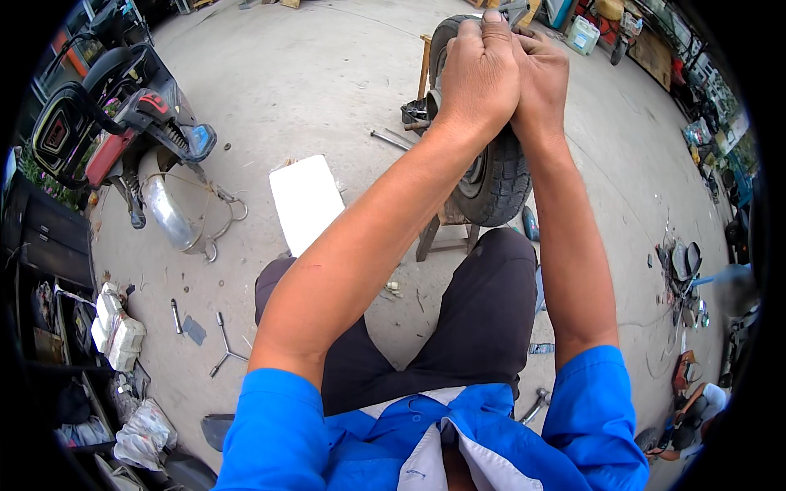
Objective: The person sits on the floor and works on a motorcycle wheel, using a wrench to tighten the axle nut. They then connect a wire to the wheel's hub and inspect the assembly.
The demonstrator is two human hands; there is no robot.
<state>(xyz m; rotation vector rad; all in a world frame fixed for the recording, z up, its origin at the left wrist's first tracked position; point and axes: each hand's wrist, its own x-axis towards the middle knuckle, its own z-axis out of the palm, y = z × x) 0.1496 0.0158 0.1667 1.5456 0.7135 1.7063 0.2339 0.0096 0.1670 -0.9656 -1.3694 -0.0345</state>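
My left hand (479, 82) and my right hand (544, 86) are closed and pressed together over the top of a small black-tyred wheel (501, 190). Past the left thumb juts the end of a grey metal piece (516, 11). What kind of piece it is stays hidden by the fingers, and so does which hand grips it. The wheel stands upright before my knees, its treaded side toward me, at a wooden stool (453, 215). My forearms and hands cover much of its middle and upper part.
A white board (307, 200) lies on the concrete left of the wheel. Further left stand scooter parts with a silver muffler (168, 209). A Y-shaped wrench (225, 348) and a socket (176, 317) lie near my left side, a hammer-like tool (536, 405) by my right. Loose parts (679, 270) litter the right.
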